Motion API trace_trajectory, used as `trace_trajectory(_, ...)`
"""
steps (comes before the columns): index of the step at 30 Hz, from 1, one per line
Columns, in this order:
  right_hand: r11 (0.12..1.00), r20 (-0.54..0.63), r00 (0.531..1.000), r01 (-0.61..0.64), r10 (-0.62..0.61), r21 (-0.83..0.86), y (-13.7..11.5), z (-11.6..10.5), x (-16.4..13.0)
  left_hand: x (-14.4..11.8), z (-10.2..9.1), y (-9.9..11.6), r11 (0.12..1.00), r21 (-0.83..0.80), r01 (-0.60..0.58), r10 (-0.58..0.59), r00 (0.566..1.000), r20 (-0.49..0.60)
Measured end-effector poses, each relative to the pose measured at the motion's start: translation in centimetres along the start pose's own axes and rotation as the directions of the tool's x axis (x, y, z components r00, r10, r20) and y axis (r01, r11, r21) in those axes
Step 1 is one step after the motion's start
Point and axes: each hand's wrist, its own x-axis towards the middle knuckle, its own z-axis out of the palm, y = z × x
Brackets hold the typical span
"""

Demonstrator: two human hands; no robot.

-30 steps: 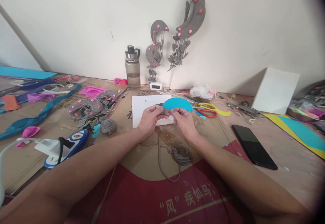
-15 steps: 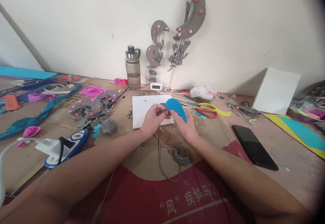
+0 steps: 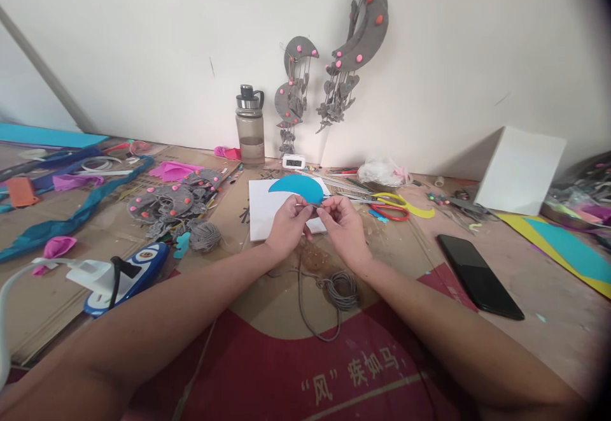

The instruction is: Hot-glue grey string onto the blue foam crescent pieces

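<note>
Item, as we see it: blue foam half-disc (image 3: 296, 188), pinched at its lower right edge between the fingertips of our left hand (image 3: 287, 227) and right hand (image 3: 344, 228), both closed on it, so the piece stands up and to the left of the grip, above the white sheet (image 3: 262, 214). Surroundings: a coil of grey cord (image 3: 340, 288) lies just behind the wrists, scissors (image 3: 390, 206) near on the right, a black phone (image 3: 480, 276) well apart. Bare cardboard shows between the coil and the phone.
</note>
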Motion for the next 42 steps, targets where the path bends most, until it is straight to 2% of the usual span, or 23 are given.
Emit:
trace_trajectory(10,0.992,0.046,0.998,-0.028,0.034,-0.124,0.2,-0.5,0.4,0.5,-0.1,-0.7,0.979,-0.205,-0.003,0.002,1.000,-0.003)
trace_trajectory(16,0.982,0.031,0.999,-0.026,0.032,-0.190,0.3,-0.9,0.6,0.7,-0.3,-0.6,0.999,-0.030,-0.025,0.025,1.000,-0.013)
trace_trajectory(19,0.977,0.029,0.999,-0.025,0.032,-0.213,0.4,-0.9,0.7,0.7,-0.3,-0.6,1.000,-0.017,-0.011,0.011,1.000,0.005)
trace_trajectory(24,0.981,0.028,0.999,-0.038,0.044,-0.189,0.5,-0.8,0.7,0.7,0.1,-0.6,0.966,-0.247,0.078,-0.079,0.997,0.005)
trace_trajectory(27,0.987,0.016,0.999,-0.029,0.032,-0.159,0.5,-0.8,0.6,0.8,0.2,-0.4,0.926,-0.368,0.082,-0.093,0.996,-0.012)
trace_trajectory(29,0.982,0.054,0.998,-0.002,0.012,-0.191,0.4,-0.8,0.5,1.0,0.0,-0.4,0.907,-0.414,0.071,-0.097,0.994,-0.043)
trace_trajectory(36,0.885,0.257,0.962,0.195,-0.089,-0.423,-0.6,-1.0,0.2,1.9,-0.9,-0.7,0.876,-0.481,0.019,-0.089,0.988,-0.124)
trace_trajectory(39,0.848,0.225,0.966,0.222,-0.125,-0.482,-0.7,-1.9,1.0,2.0,-1.1,-0.8,0.880,-0.474,0.003,-0.083,0.986,-0.147)
trace_trajectory(42,0.771,0.145,0.984,0.175,-0.107,-0.613,0.2,-3.0,2.0,1.9,-1.0,-0.8,0.894,-0.447,0.009,-0.082,0.986,-0.143)
